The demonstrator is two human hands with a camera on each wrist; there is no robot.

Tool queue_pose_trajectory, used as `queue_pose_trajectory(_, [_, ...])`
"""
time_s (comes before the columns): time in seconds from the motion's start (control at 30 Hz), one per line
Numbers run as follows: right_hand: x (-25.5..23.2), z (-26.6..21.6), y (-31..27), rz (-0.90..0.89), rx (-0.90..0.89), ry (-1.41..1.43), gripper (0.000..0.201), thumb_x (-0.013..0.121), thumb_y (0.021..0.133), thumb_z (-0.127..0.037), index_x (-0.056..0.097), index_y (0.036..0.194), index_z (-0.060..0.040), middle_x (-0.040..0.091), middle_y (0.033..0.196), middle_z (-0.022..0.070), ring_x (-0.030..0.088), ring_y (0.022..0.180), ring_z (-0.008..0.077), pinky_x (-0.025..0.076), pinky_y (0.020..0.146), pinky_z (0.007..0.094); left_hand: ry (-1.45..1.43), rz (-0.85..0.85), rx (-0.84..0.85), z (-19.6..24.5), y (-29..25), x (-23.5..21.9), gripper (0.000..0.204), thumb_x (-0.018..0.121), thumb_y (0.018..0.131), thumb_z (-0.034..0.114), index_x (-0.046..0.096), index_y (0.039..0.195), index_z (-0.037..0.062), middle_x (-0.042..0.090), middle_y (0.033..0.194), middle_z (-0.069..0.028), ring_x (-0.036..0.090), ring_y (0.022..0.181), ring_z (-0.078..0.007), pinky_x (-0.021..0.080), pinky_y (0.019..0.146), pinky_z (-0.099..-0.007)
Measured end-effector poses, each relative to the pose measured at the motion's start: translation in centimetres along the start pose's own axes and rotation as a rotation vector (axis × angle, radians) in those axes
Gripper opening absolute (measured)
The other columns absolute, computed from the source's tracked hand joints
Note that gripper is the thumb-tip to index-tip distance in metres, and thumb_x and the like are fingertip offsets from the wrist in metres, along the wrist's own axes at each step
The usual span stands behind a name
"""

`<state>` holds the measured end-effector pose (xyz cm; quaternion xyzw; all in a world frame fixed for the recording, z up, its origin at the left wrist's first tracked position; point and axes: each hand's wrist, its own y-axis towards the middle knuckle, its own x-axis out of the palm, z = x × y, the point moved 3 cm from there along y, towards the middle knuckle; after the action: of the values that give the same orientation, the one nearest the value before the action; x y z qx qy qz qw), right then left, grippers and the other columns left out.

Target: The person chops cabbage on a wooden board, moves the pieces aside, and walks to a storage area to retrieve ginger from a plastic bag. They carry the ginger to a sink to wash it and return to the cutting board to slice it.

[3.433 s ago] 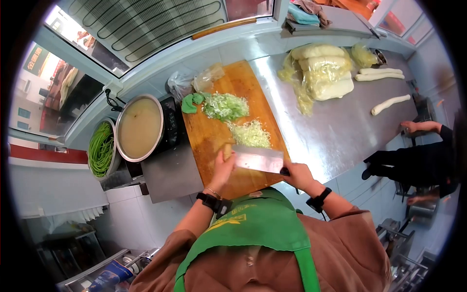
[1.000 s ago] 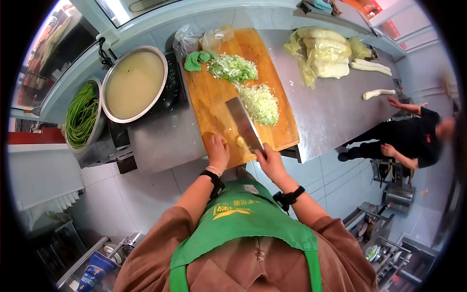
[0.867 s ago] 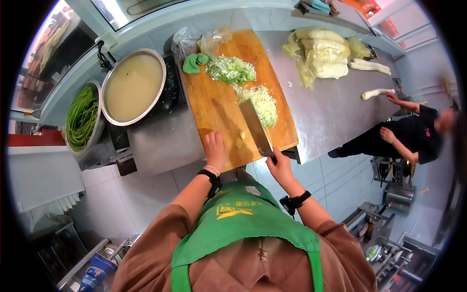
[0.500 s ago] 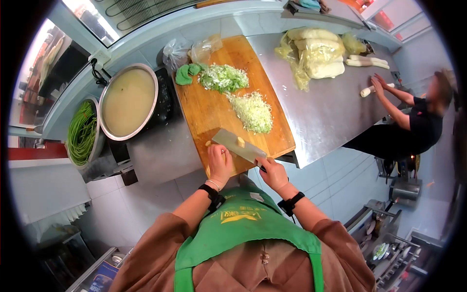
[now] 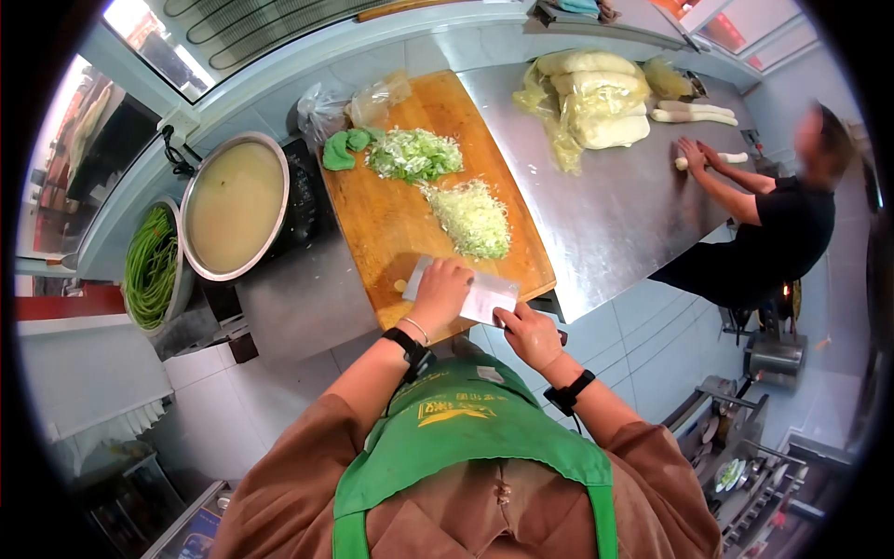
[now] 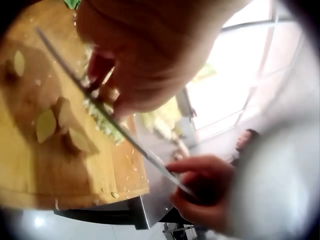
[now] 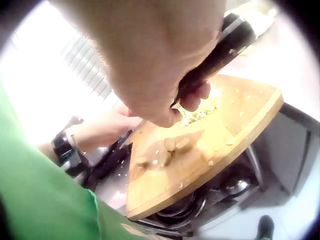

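My right hand point(image 5: 531, 337) grips the black handle point(image 7: 220, 52) of a cleaver point(image 5: 491, 300), its broad blade slanting low over the front of the wooden cutting board point(image 5: 372, 238). My left hand point(image 5: 441, 293) reaches over the blade, fingers bent at its face. In the left wrist view a small tan piece of ginger point(image 6: 107, 93) shows between finger and thumb, partly hidden by the hand. Several cut ginger pieces point(image 7: 170, 145) lie on the board beside the blade. Farther back sit a pile of chopped pale scallion point(image 5: 472, 219) and a greener chopped pile point(image 5: 414, 155).
A green cloth point(image 5: 343, 149) and clear plastic bags point(image 5: 382, 98) lie at the board's back left. Left of it stand a basin of cloudy liquid point(image 5: 236, 207) and a bowl of green beans point(image 5: 152, 265). Bagged dough point(image 5: 601, 98) sits on the steel table point(image 5: 596, 233); another person point(image 5: 792, 219) rolls dough there.
The cleaver has swung from pointing away to lying crosswise. A ginger piece rode on its blade half a second ago; my left hand has moved right onto that spot. The other person has begun rolling dough.
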<state>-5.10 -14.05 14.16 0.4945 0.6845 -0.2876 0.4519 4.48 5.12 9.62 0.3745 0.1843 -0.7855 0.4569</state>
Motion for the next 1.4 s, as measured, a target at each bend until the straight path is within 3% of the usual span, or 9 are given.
queue_pose_trajectory(0.1, [-1.6,0.4,-2.3,-0.041,0.075,0.005,0.044,0.069,0.078,-0.006,0.064,0.12,-0.0167,0.056,0.079,0.0097,0.063,0.07,0.0314,0.052,0.061,0.0438,0.029,0.002,-0.207,-4.6,1.3,1.0,0.023,0.069,0.083,0.012,0.066,0.106,0.0084,0.055,0.122,-0.0133,0.049,0.117,-0.0346,0.043,0.098,-0.0452])
queue_pose_trajectory(0.17, [-1.6,1.4,-4.9,-0.042,0.12,0.002,0.049,0.069,0.078,-0.005,0.063,0.125,-0.0167,0.057,0.079,0.0097,0.063,0.069,0.0314,0.052,0.061,0.0434,0.024,0.108,-0.208,-7.8,1.1,0.9,0.022,0.068,0.083,0.013,0.067,0.105,0.0091,0.056,0.118,-0.0131,0.05,0.115,-0.0339,0.042,0.098,-0.0463])
queue_pose_trajectory(0.33, [-0.1,3.0,-10.3,0.048,0.399,-0.03,0.051,0.069,0.077,-0.005,0.063,0.126,-0.0172,0.058,0.078,0.0101,0.062,0.069,0.032,0.052,0.062,0.0436,0.336,0.386,-0.024,-3.9,0.3,0.7,0.02,0.065,0.084,0.015,0.068,0.104,0.0094,0.056,0.111,-0.0123,0.05,0.114,-0.0332,0.042,0.097,-0.0478])
queue_pose_trajectory(0.4, [0.7,3.2,-11.7,0.032,0.453,-0.099,0.061,0.07,0.078,-0.008,0.058,0.137,-0.0209,0.062,0.079,0.0118,0.065,0.072,0.0327,0.053,0.065,0.0449,0.11,0.075,0.082,-2.8,-0.2,4.7,0.02,0.064,0.085,0.015,0.067,0.103,0.0087,0.056,0.113,-0.0114,0.048,0.115,-0.0328,0.041,0.097,-0.0482])
queue_pose_trajectory(0.53, [3.7,4.9,-13.8,-0.164,0.643,0.276,0.079,0.07,0.082,-0.014,0.039,0.153,-0.032,0.069,0.086,0.0132,0.068,0.075,0.0353,0.054,0.068,0.0449,0.262,-0.021,0.122,-1.7,-0.7,6.8,0.024,0.065,0.086,0.016,0.065,0.109,0.0098,0.055,0.118,-0.0107,0.047,0.12,-0.0324,0.04,0.1,-0.0488])
queue_pose_trajectory(0.83, [2.5,3.9,-12.6,-0.077,0.51,-0.028,0.067,0.067,0.086,-0.014,0.047,0.148,-0.031,0.061,0.076,0.0114,0.064,0.065,0.0334,0.052,0.06,0.0459,0.085,-0.075,0.092,-2.2,5.7,7.5,0.027,0.063,0.086,0.008,0.061,0.113,0.0068,0.053,0.119,-0.0128,0.049,0.118,-0.0322,0.045,0.099,-0.0435])
queue_pose_trajectory(1.17, [0.0,6.6,-0.2,0.0,0.384,-0.109,0.052,0.066,0.089,-0.017,0.055,0.139,-0.0228,0.065,0.08,0.0158,0.066,0.066,0.0361,0.053,0.058,0.0471,0.031,0.117,0.098,-2.7,10.0,6.0,0.021,0.054,0.086,0.0,0.063,0.104,0.0035,0.059,0.108,-0.0154,0.054,0.11,-0.0358,0.048,0.091,-0.0425])
queue_pose_trajectory(1.27, [-2.2,6.6,0.0,-0.105,0.4,-0.129,0.05,0.066,0.089,-0.017,0.055,0.138,-0.0219,0.067,0.082,0.0166,0.067,0.071,0.0359,0.054,0.061,0.0471,-0.103,0.106,0.061,-3.0,9.2,4.5,0.026,0.056,0.088,-0.001,0.064,0.112,0.0051,0.061,0.107,-0.0136,0.058,0.107,-0.0353,0.048,0.094,-0.0411])
queue_pose_trajectory(1.4, [-5.6,4.7,-1.2,-0.278,0.444,-0.157,0.049,0.066,0.089,-0.017,0.056,0.137,-0.0213,0.067,0.082,0.0161,0.068,0.075,0.0356,0.053,0.065,0.0473,-0.175,0.107,-0.036,-3.1,6.1,2.9,0.017,0.055,0.091,0.002,0.062,0.105,0.0071,0.062,0.102,-0.0134,0.061,0.097,-0.0375,0.051,0.082,-0.0443])
